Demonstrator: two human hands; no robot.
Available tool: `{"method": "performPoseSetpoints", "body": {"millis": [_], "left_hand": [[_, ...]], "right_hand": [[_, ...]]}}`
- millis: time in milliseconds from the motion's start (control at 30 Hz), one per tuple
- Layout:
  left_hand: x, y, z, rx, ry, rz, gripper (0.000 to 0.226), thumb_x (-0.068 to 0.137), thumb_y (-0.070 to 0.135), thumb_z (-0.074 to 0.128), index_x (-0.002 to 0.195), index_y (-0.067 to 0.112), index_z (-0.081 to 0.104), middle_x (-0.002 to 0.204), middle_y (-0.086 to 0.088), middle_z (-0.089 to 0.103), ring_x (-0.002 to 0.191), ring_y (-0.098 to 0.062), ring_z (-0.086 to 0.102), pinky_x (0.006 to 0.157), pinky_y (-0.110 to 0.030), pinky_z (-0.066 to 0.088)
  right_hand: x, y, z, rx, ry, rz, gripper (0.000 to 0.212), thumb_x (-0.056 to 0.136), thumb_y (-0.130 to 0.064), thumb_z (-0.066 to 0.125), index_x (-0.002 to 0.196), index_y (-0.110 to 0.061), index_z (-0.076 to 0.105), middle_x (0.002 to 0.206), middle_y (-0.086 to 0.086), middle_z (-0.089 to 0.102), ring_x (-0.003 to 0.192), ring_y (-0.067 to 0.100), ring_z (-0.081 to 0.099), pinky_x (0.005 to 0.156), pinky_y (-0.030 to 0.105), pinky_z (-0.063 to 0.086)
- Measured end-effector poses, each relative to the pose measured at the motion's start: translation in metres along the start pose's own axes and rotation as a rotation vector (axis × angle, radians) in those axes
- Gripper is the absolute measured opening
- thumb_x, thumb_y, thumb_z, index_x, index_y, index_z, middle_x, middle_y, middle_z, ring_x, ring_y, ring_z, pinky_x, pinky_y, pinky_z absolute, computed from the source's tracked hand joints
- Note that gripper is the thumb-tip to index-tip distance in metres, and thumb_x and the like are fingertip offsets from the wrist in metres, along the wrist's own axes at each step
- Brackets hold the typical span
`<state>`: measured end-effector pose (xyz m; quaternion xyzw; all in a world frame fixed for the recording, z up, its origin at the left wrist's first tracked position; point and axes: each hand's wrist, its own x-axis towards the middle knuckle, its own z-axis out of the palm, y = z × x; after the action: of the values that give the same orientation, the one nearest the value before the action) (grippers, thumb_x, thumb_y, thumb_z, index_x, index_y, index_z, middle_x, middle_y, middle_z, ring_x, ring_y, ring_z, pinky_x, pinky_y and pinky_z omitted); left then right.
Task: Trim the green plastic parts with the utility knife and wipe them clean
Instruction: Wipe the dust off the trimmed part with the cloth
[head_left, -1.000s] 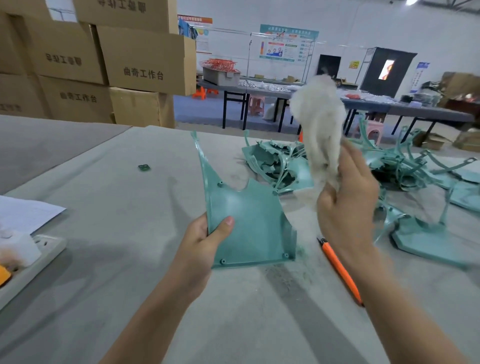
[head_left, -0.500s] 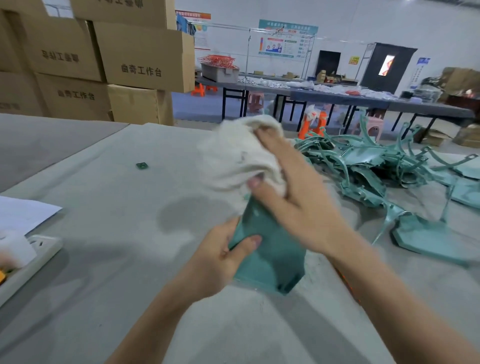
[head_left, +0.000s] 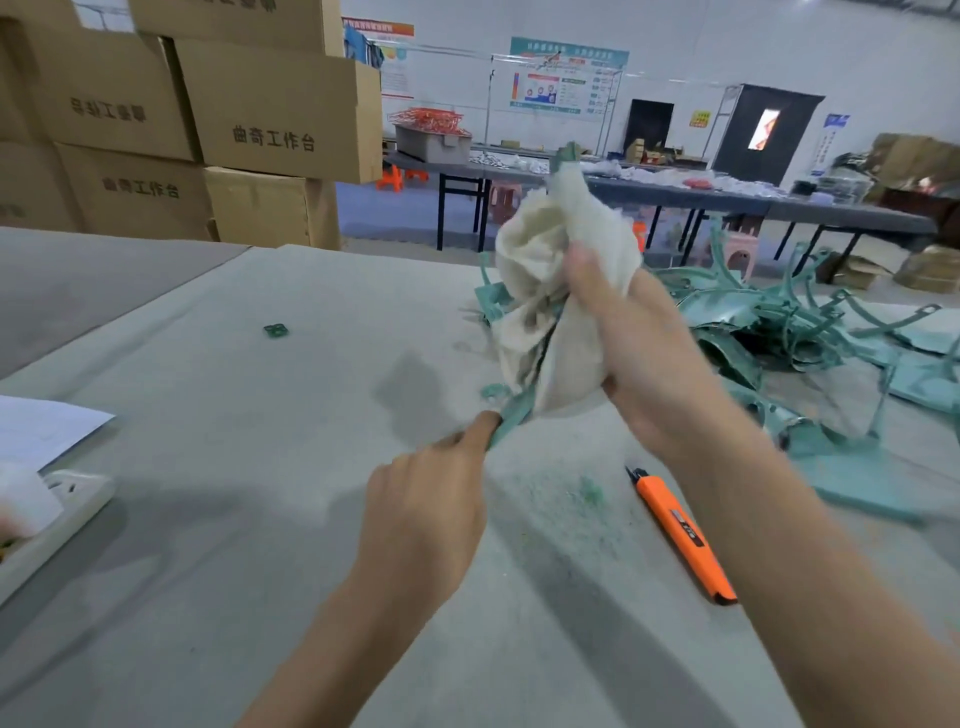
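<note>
I'm looking down at the gray tabletop (head_left: 208, 467), with the pile of green parts (head_left: 779, 332) sitting out at 3 o'clock. The right hand (head_left: 649, 353) is bunching the white cloth (head_left: 545, 249) around one green part (head_left: 511, 418) near centre, fingers clamped on the cloth. The left hand (head_left: 421, 509) is pinching that part's lower end. The orange utility knife (head_left: 680, 535) is lying at 4 o'clock, just beside some green shavings (head_left: 587, 493).

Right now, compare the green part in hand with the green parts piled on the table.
The held green part is raised, its lower end pinched by the left hand; the piled green parts lie on the table. It is mostly wrapped in the white cloth the right hand grips; the pile is bare. Both are teal plastic.
</note>
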<state>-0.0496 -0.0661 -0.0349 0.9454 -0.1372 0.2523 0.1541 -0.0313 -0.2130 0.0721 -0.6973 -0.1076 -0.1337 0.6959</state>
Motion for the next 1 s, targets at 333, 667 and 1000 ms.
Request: {"method": "performPoseSetpoints", "body": {"millis": [333,667,1000], "left_hand": [[0.001,-0.017,-0.002,-1.295,-0.068,-0.371,0.096,0.064,0.069,0.064,0.146,0.035,0.028,0.152,0.011,0.033,0.138,-0.001,0.033,0.116,-0.032,0.025],[0.004,-0.014,-0.005,-1.799,-0.540,-0.464,0.038,0.081,0.033,0.059,0.101,0.005,0.075,0.110,-0.016,0.071,0.097,-0.024,0.070,0.073,-0.030,0.057],[0.012,0.006,0.003,-1.895,-0.171,-0.629,0.035,0.091,0.035,0.048,0.110,0.011,0.065,0.105,-0.006,0.073,0.096,-0.019,0.070,0.079,-0.035,0.059]], "right_hand": [[0.001,0.002,-0.016,0.291,0.416,-0.255,0.017,0.105,-0.013,0.047,0.106,-0.015,0.063,0.088,-0.010,0.073,0.081,0.002,0.069,0.072,0.022,0.055],[0.017,0.016,-0.040,0.138,0.603,-0.095,0.019,0.106,-0.014,0.046,0.094,-0.023,0.058,0.086,-0.013,0.068,0.075,-0.001,0.065,0.068,0.018,0.052],[-0.050,0.067,0.012,-1.020,-0.240,-0.397,0.056,0.084,0.005,0.055,0.139,-0.004,0.051,0.135,0.015,0.057,0.126,0.035,0.050,0.113,0.048,0.030]]}}
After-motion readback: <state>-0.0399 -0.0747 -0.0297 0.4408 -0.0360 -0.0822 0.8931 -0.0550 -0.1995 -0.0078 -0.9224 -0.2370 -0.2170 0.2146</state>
